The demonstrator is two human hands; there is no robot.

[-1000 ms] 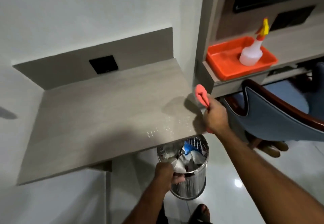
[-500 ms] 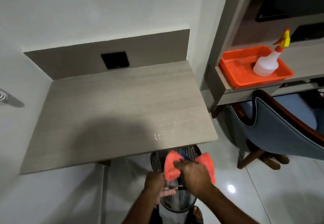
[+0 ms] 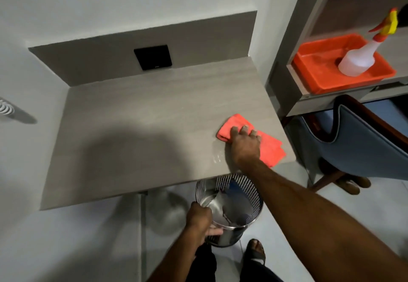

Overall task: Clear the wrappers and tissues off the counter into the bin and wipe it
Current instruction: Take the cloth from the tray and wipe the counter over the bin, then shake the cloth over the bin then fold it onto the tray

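An orange cloth (image 3: 270, 147) lies spread on the grey counter (image 3: 141, 127) near its front right corner. My right hand (image 3: 244, 143) presses flat on the cloth, fingers pointing away from me. Small wet streaks show on the counter just left of that hand. Below the counter's front edge stands a perforated metal bin (image 3: 238, 195) with wrappers inside. My left hand (image 3: 199, 220) grips the bin's near rim.
A black wall plate (image 3: 153, 57) sits on the backsplash. On the shelf to the right an orange tray (image 3: 313, 76) holds a white spray bottle (image 3: 362, 57). A blue chair (image 3: 362, 140) stands right of the counter. My sandalled foot (image 3: 255, 249) is beside the bin.
My right hand has carried the orange cloth from above the bin up onto the counter and laid it flat near the front right corner. My left hand stays on the bin.
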